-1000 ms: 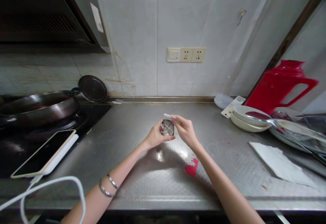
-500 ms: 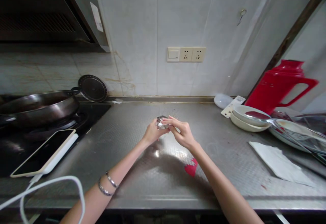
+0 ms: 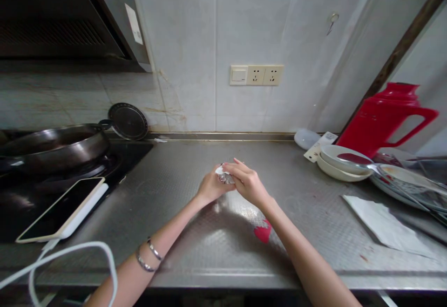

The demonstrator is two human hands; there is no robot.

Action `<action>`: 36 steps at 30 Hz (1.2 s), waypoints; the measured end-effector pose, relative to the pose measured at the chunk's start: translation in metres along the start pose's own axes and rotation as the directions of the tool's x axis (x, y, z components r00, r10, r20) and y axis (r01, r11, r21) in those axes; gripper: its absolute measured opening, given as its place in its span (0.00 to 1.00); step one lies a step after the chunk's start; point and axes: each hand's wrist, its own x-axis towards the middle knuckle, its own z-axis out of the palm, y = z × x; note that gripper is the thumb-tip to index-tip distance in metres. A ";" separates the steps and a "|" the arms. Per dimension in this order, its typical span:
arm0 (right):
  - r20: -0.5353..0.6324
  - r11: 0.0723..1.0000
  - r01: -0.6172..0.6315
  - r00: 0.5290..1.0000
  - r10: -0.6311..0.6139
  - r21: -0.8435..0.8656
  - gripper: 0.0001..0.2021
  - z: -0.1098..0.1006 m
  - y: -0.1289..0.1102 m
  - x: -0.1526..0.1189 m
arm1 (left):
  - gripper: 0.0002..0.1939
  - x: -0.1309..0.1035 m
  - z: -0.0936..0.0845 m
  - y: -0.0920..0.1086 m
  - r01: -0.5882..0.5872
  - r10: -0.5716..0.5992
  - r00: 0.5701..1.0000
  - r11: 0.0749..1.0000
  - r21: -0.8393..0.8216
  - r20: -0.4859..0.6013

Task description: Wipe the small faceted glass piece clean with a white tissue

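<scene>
Over the middle of the steel counter, my left hand (image 3: 210,187) is wrapped round a small, silvery, crinkled packet (image 3: 226,179). A white bit (image 3: 220,170) shows at the packet's top, and I cannot make out what it is. My right hand (image 3: 249,183) reaches across from the other side, its fingers closed together over the top of the packet. Most of the packet is hidden between the two hands. On the counter near my right forearm lies a red scrap (image 3: 262,232) with a ragged, silvery edge.
Left, a pan (image 3: 59,146) sits on the stove, and a phone (image 3: 59,211) with a white cable lies at its edge. Stacked bowls (image 3: 340,171), a plate (image 3: 386,183), a folded paper towel (image 3: 382,223) and a red thermos jug (image 3: 384,120) are right.
The silvery packet has tilted slightly in my hands, and the white bit at its top shows more plainly. My right fingers have shifted a little over it. The other things stay put.
</scene>
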 end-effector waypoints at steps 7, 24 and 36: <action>0.034 0.994 0.105 0.994 -0.104 -0.010 0.20 -0.002 -0.002 0.000 | 0.22 0.001 -0.006 -0.003 -0.023 0.024 1.000 0.997 0.080 -0.013; -0.263 0.903 -0.310 0.883 0.390 0.298 0.10 -0.007 0.002 0.003 | 0.35 0.005 -0.013 0.021 0.201 -0.139 0.974 0.891 -0.408 0.177; -0.196 0.830 -0.442 0.830 0.522 0.340 0.13 -0.010 0.002 0.005 | 0.37 0.008 -0.017 0.012 0.111 -0.070 0.992 0.864 -0.491 0.101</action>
